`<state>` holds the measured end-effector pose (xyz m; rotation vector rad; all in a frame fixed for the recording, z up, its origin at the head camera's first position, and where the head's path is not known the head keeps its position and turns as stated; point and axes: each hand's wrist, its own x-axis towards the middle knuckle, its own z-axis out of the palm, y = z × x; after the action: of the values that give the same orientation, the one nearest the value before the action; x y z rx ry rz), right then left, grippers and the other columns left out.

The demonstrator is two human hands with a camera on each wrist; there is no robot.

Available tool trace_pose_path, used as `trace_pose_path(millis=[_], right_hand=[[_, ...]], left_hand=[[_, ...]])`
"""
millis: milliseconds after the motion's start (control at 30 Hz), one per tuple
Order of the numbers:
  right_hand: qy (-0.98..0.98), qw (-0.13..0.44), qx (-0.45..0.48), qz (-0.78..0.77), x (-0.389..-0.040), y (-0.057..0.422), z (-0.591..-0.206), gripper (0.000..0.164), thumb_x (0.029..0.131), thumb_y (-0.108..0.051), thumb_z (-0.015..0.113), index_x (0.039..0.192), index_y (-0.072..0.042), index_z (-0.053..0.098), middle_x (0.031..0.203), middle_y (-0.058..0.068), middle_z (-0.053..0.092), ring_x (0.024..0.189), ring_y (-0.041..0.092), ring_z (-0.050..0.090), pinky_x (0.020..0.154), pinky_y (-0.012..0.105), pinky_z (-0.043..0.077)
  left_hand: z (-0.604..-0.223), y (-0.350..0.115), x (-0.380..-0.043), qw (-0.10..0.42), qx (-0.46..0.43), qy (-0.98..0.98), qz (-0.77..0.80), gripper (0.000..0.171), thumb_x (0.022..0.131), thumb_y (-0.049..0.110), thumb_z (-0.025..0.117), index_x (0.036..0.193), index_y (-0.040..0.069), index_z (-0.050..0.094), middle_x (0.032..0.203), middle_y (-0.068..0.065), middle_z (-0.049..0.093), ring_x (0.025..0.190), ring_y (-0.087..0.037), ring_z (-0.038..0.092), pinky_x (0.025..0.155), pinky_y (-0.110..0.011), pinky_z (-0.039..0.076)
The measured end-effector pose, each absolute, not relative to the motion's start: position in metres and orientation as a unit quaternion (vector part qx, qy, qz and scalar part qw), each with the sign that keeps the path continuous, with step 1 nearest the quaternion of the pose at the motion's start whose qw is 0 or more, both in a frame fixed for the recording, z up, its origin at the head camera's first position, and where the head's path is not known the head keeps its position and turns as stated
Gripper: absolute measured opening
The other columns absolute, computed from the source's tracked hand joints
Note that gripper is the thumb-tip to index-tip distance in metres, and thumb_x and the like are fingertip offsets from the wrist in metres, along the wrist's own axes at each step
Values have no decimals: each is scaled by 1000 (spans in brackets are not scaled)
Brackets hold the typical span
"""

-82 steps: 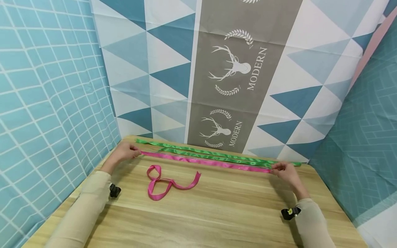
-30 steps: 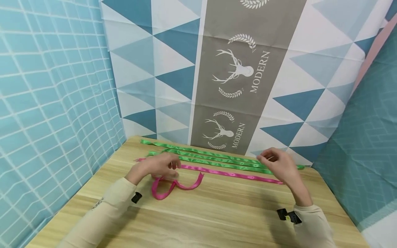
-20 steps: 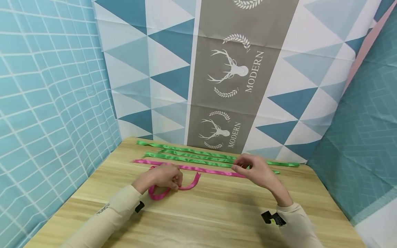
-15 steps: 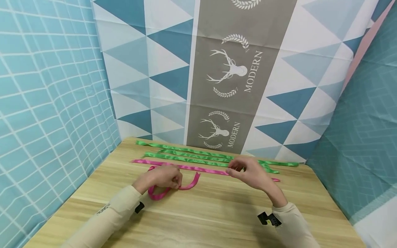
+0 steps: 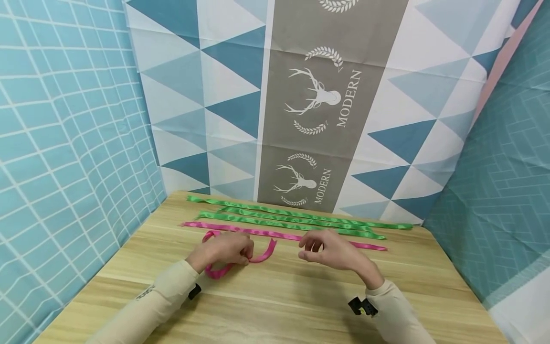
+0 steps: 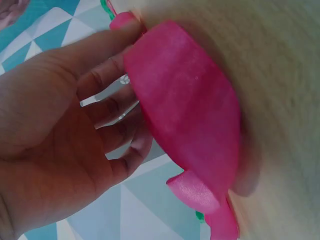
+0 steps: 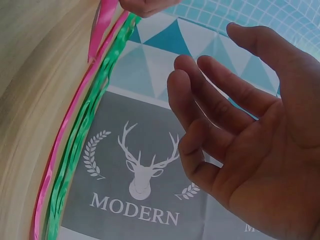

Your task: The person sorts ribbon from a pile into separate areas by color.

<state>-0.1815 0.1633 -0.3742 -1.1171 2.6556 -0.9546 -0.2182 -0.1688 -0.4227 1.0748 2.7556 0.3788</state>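
Observation:
My left hand (image 5: 225, 249) reaches down over a loose, looped pink satin ribbon (image 5: 264, 255) and pinches it between thumb and index finger. Close up in the left wrist view, the ribbon's wide fold (image 6: 187, 95) runs away from those fingertips. My right hand (image 5: 333, 251) hovers over the table to the right, fingers loosely bent and holding nothing; its palm and parted fingers show in the right wrist view. Behind both hands a second pink ribbon (image 5: 275, 234) lies stretched out nearly straight, partly hidden by the right hand.
Several green ribbon strips (image 5: 253, 221) lie lengthwise on the wooden table (image 5: 275, 306), between the straight pink ribbon and the back edge. A patterned cloth (image 5: 240, 124) rises behind the table, with a blue grid cloth (image 5: 64, 143) on the left.
Both hands have let go of the straight pink ribbon's ends. The left moved inward and took hold of the looped pink ribbon; the right moved left, towards it, and was still drifting left over the last half second.

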Motion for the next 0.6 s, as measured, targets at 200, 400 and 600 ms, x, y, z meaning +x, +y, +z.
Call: trace_pose_path(millis=[200, 400, 600], right_hand=[[874, 46, -380, -300, -181, 153, -382, 21, 98, -38, 70, 110, -21, 71, 93, -12, 67, 84, 10, 63, 72, 32, 53], [836, 105, -433, -322, -186, 138, -403, 34, 96, -39, 72, 127, -26, 67, 128, -9, 63, 121, 20, 58, 97, 50, 47], [748, 280, -463, -384, -195, 135, -424, 32, 100, -28, 69, 128, -14, 68, 124, 0, 68, 115, 17, 62, 96, 41, 49]], left_hand=[[-416, -161, -213, 105, 401, 893, 173, 9, 93, 13, 76, 91, 19, 70, 80, 13, 57, 73, -5, 51, 67, -27, 48], [-399, -144, -198, 170, 494, 807, 274, 8, 99, 16, 69, 104, 23, 70, 93, 14, 66, 85, -5, 61, 78, -30, 53], [-391, -138, -188, 214, 508, 770, 321, 7, 101, 19, 66, 106, 22, 69, 90, 10, 67, 77, -5, 59, 69, -27, 53]])
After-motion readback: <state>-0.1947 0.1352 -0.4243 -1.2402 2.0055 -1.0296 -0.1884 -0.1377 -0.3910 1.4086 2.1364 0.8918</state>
